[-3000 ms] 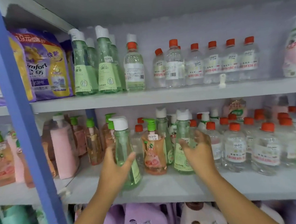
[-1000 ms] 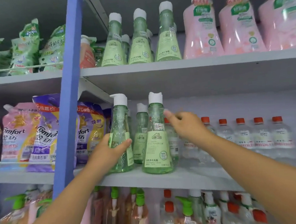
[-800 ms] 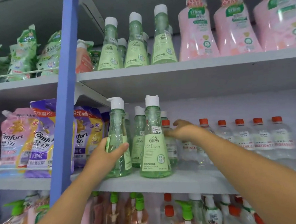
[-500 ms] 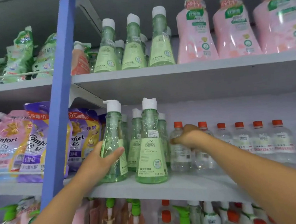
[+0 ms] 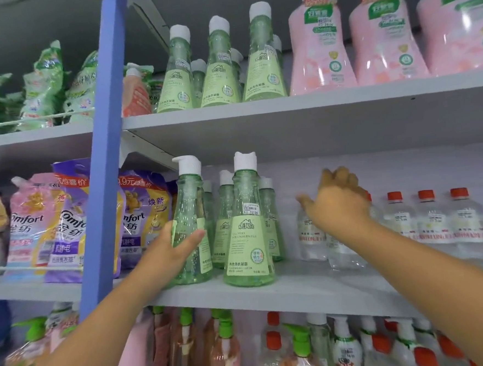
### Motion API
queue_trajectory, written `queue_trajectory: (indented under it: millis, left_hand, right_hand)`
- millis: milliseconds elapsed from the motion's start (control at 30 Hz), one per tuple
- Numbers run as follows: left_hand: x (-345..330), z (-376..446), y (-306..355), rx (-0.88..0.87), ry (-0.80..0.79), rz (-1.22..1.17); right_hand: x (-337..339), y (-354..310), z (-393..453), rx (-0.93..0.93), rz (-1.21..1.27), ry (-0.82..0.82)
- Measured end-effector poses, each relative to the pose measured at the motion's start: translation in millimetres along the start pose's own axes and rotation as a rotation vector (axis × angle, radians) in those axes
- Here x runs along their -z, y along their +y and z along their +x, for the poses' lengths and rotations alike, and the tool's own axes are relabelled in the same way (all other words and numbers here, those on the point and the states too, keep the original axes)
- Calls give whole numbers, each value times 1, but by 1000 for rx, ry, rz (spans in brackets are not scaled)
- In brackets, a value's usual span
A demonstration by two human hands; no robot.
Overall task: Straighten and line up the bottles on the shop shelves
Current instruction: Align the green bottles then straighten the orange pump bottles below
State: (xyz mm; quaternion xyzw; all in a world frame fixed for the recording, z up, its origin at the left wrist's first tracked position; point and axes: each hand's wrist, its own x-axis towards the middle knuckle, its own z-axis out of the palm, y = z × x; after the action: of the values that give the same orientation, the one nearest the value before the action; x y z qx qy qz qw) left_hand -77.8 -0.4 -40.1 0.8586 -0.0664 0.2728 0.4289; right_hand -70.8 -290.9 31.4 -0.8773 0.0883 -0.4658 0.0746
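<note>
On the middle shelf [image 5: 313,292] stand several green laundry-gel bottles with white pump caps. My left hand [image 5: 171,253] is wrapped around the left front green bottle [image 5: 189,215], which stands upright at the shelf's front. Beside it, untouched, is a second front green bottle [image 5: 248,233] with its label facing out. Right of them runs a row of clear bottles with red caps [image 5: 431,221]. My right hand [image 5: 339,204] is curled over the top of a clear bottle [image 5: 342,250] at the row's left end and hides its cap. The thumb points left.
A blue upright post [image 5: 104,163] stands just left of my left hand. Beyond it hang purple and pink softener pouches [image 5: 37,225]. The top shelf holds more green bottles [image 5: 221,70] and pink bottles [image 5: 381,38]. Pump bottles and red-capped bottles fill the shelf below [image 5: 303,350].
My view rose from the lower shelf to the middle one. My right hand slid right from beside the green bottles onto the clear bottles. My left hand stays on the left green bottle.
</note>
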Motion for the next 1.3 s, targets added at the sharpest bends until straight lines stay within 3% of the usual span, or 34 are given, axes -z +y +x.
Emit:
queue_trajectory:
  millis: [33, 100, 167, 300, 433, 567, 800, 933, 1100, 1300]
  left_hand:
    - [0, 0, 0, -7, -12, 6]
    - [0, 1, 1, -17, -47, 21]
    - [-2, 3, 2, -41, -80, 18]
    - [-9, 11, -5, -84, -86, -19]
    - [-10, 18, -9, -94, -104, 3]
    - [-10, 24, -8, -89, -176, 47]
    - [-10, 32, -11, -76, -244, 21]
    - [-5, 27, -19, -129, -293, 59]
    - [8, 21, -29, -92, -176, 29]
    - [18, 30, -38, -8, -18, 162]
  right_hand:
    - [5, -13, -5, 58, 236, -51]
    - [13, -42, -17, 69, 744, -397]
    - [10, -63, -29, 86, 815, -649]
    - [-5, -70, -23, 127, 815, -624]
    - [-14, -55, -6, 26, 590, -582]
    - [-34, -44, 16, -44, 459, -657]
    - [-59, -54, 34, 50, 510, -735]
    - [-82, -47, 21, 38, 689, -618]
    - [-95, -29, 9, -23, 781, -775]
    - [-93, -32, 3, 17, 782, -777]
